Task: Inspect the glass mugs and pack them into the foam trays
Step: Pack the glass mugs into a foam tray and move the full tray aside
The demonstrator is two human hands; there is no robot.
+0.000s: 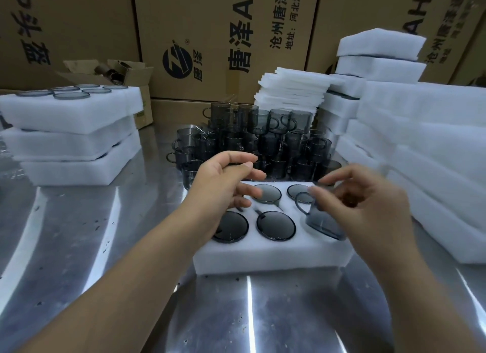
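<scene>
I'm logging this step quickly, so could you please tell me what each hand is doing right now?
Left hand: open, holding nothing, above the foam tray.
Right hand: holding a grey glass mug.

Tilted glass mug (322,222) at foam tray (263,258)
</scene>
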